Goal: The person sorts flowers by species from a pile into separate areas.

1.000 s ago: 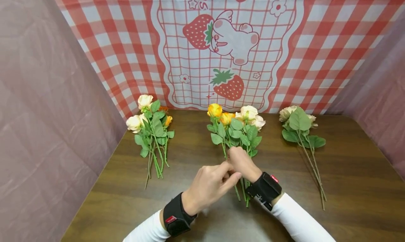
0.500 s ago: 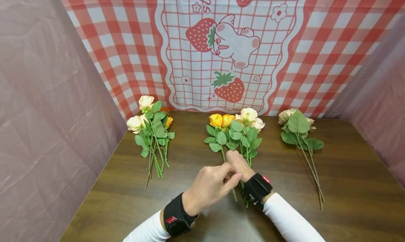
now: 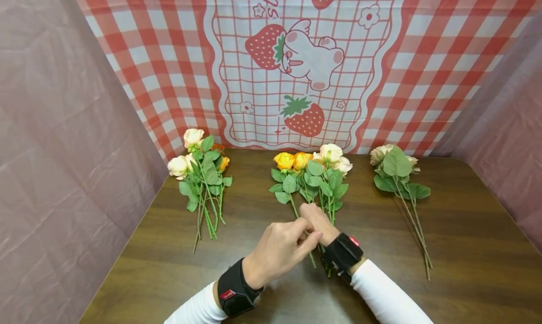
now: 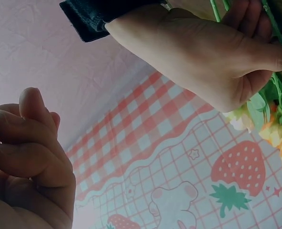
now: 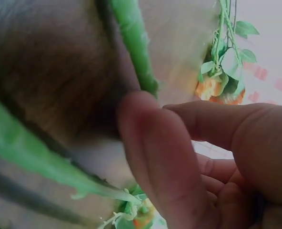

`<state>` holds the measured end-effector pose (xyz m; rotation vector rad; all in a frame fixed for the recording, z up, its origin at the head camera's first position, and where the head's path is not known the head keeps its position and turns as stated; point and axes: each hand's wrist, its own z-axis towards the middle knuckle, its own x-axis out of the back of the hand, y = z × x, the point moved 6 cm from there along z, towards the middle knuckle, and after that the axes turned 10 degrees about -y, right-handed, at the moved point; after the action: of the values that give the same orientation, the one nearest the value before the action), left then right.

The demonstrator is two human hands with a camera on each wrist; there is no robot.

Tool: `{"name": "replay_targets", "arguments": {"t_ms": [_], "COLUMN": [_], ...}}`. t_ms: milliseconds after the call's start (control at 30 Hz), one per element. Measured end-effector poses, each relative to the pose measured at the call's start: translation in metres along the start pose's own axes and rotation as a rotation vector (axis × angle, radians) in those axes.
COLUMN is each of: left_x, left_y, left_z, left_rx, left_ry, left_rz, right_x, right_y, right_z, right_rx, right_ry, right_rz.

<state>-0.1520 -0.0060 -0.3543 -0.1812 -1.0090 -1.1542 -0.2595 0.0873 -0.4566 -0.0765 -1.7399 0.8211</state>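
Observation:
In the middle of the head view lie a yellow rose [image 3: 284, 161], an orange-yellow rose [image 3: 303, 161] and cream roses [image 3: 330, 153], stems pointing toward me. My right hand [image 3: 319, 224] reaches over these stems and pinches the green stem [image 5: 137, 47] of the leftmost yellow rose between thumb and fingers; the fingertips are hidden in the head view. My left hand [image 3: 280, 246] hovers beside the right one and overlaps it in that view. Its fingers [image 4: 36, 157] are loosely curled, with nothing between them in the left wrist view.
At the left of the wooden table [image 3: 165, 277] lies a bunch of cream and orange roses [image 3: 207, 169]. On the right, cream flowers [image 3: 381, 154] with broad leaves lie on long brown stems. A red checked strawberry cloth [image 3: 305, 119] hangs behind; pink cloth [image 3: 63, 173] lines the sides.
The leftmost yellow rose has come down level with the orange-yellow one and slid slightly left. My right hand has shifted a little toward me and left. The left hand is nearly still.

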Motion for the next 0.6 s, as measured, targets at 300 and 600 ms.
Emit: {"name": "replay_targets", "arguments": {"t_ms": [300, 600], "left_x": [0.002, 0.008], "left_y": [-0.003, -0.018], "left_z": [0.0, 0.003], "left_rx": [0.017, 0.067], "left_ry": [0.001, 0.018], "left_rz": [0.022, 0.063], "right_x": [0.023, 0.051], "right_y": [-0.013, -0.029], "right_z": [-0.017, -0.038], "right_rx": [-0.009, 0.1], "right_ry": [0.054, 0.169], "right_rz": [-0.045, 0.091]}}
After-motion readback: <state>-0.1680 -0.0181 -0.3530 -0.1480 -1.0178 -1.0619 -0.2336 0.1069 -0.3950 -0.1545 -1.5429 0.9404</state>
